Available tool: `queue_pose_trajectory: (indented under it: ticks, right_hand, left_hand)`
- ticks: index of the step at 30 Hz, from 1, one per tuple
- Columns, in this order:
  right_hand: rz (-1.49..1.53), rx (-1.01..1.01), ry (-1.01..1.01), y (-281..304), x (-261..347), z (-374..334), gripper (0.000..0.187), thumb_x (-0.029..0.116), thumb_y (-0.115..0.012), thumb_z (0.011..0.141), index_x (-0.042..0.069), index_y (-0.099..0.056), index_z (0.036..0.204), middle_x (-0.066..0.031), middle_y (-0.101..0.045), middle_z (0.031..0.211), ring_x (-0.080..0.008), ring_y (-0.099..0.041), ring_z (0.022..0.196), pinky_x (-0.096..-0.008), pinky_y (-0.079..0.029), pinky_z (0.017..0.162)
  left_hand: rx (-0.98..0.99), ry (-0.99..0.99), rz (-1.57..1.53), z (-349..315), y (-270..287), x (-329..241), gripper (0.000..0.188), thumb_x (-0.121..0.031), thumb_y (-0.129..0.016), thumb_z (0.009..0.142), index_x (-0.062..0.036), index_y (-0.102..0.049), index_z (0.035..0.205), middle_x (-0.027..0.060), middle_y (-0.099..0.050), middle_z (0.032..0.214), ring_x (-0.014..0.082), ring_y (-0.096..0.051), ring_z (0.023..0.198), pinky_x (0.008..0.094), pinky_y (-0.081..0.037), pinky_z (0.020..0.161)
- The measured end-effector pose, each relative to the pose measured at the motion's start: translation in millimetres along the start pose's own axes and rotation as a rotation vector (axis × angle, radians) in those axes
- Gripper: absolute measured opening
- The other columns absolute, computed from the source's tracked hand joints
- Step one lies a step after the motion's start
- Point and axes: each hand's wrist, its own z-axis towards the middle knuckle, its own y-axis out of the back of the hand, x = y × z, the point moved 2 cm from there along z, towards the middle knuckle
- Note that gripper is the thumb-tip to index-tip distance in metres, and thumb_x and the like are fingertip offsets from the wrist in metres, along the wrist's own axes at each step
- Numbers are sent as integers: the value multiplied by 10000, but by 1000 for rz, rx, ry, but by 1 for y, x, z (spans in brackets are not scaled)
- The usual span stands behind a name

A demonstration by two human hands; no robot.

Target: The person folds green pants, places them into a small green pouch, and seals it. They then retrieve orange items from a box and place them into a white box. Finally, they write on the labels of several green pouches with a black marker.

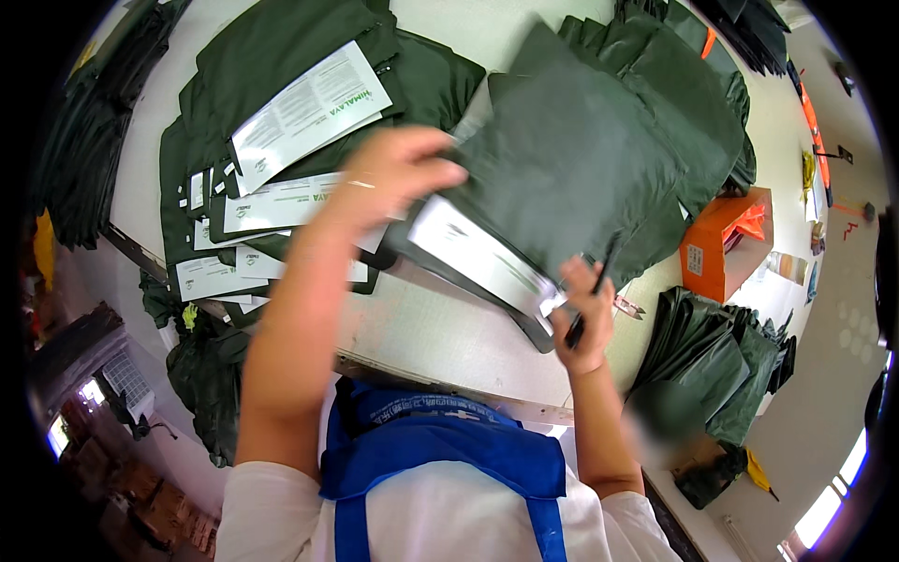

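A folded dark green garment (571, 159), blurred by motion, lies tilted across the pile in front of me. Along its near edge is a white printed card (482, 251), with a small white tag (552, 300) at its right end. My right hand (582, 318) is closed around a slim black tool (599, 281) beside that tag; its exact kind is not clear. Close to the garment's left edge is my left hand (398, 170), smeared by motion, its fingers apart with nothing visible between them. Left of it, folded green garments (281, 56) with white printed cards (309, 117) lie in overlapping stacks.
More green garments (693, 103) are piled at the far right of the pale table (421, 328). An orange box (726, 245) stands at the right, with a stack of folded green pieces (702, 351) nearer me. Dark garments (89, 140) are heaped at the left.
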Motion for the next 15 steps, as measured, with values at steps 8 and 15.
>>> queue_pose_trajectory:
  ticks: [8, 15]
  right_hand:
    - [-386, 395, -384, -23, -55, -6, 490, 265, -710, 825, 66, -470, 1203, -104, -399, 1489, -373, -360, 1365, -598, -208, 1106]
    - [-372, 394, -431, 0, -64, -37, 509, 259, -728, 812, 75, -474, 1213, -85, -443, 1464, -372, -370, 1362, -601, -194, 1111]
  left_hand:
    - [-899, -92, 1186, -69, 190, 2, 459, -140, -681, 840, -89, -578, 1284, 94, -647, 1146, 139, -601, 993, 263, -458, 864]
    - [-243, -47, 222, -27, -33, 51, 445, -145, -706, 821, -46, -572, 1234, 88, -628, 1204, 130, -632, 927, 280, -496, 765]
